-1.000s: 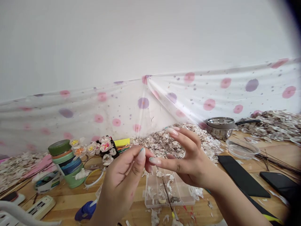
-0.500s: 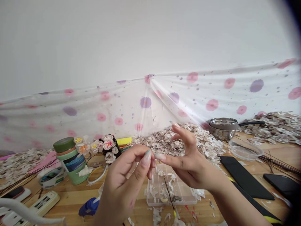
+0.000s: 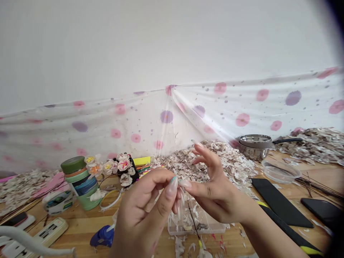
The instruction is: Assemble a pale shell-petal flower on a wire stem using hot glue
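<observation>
My left hand (image 3: 146,209) is closed in a pinch, thumb pressed to the index finger. Whatever is between those fingertips is too small and hidden to name. Touching or nearly touching them, the thumb and index finger of my right hand (image 3: 219,191) also pinch together, while its other fingers stay raised. Below both hands lies a clear plastic compartment box (image 3: 215,229) with pale scraps in it. A thin dark stem (image 3: 194,223) with a yellow end leans across the box's front edge.
Behind my hands rises a heap of whitish flakes (image 3: 231,161). Handmade flowers (image 3: 124,165) and a green jar (image 3: 88,193) stand left, near a blue glue gun (image 3: 102,237). To the right are a metal bowl (image 3: 254,152), a clear dish (image 3: 281,172) and a black slab (image 3: 281,202).
Both hands have shifted slightly, with the pinching fingertips a little further right and lower. The right hand's raised fingers have curled a bit. Things on the table are unmoved.
</observation>
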{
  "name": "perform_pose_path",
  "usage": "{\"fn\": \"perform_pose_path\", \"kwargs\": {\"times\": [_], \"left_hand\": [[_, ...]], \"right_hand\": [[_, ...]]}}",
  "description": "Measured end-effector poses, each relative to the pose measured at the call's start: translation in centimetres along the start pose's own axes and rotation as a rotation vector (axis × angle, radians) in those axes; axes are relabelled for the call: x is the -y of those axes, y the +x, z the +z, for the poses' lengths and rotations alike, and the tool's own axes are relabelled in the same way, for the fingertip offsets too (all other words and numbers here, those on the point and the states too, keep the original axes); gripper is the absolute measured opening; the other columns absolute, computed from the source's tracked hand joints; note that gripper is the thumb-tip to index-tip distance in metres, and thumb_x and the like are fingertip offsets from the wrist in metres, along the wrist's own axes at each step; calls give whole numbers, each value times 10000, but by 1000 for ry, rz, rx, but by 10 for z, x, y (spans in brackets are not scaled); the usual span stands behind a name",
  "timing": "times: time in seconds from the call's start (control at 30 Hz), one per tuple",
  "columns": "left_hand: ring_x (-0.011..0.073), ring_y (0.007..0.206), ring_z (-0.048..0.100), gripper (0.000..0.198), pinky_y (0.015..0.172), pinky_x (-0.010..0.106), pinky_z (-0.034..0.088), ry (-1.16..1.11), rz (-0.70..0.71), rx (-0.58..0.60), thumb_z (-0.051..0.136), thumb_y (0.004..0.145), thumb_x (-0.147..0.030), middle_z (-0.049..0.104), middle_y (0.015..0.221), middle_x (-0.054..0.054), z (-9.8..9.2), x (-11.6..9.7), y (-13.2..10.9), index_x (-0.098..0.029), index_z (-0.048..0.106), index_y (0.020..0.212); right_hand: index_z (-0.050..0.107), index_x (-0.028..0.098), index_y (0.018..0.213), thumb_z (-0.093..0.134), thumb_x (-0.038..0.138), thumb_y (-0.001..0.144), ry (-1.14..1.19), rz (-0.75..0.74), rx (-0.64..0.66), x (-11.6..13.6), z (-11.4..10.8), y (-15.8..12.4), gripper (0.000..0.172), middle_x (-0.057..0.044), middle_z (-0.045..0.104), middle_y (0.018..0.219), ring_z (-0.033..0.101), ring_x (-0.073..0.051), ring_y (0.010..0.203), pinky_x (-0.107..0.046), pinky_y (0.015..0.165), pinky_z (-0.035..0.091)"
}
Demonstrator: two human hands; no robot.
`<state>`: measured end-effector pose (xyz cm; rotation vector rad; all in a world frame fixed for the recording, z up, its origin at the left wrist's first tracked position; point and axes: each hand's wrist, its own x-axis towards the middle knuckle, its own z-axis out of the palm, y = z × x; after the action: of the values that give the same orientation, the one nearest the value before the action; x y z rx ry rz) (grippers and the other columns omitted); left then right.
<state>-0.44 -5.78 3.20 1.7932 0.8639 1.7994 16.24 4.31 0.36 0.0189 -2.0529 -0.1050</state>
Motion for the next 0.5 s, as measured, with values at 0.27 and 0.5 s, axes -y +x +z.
{"fn": "perform_pose_path", "kwargs": {"times": [0.27,0.5], "left_hand": [[83,577,545,169,549,162,454,193,80,-149,546,940,-287,565,625,-22,13,-1,-4,-217,651,828],[132,646,601,67,639,243,484,328,145,-201,595,882,-222,640,706,-6,12,1,-7,-220,648,841]], "right_hand": [[326,457,1465,487,-42,777,2,-7,-15,0,3,0,865,25,56,1650,187,-245,1492,-543,1073,407],[296,461,1476,486,-46,769,-40,-16,12,3,-3,4,890,35,22,1652,153,-237,1503,-531,1096,384]]}}
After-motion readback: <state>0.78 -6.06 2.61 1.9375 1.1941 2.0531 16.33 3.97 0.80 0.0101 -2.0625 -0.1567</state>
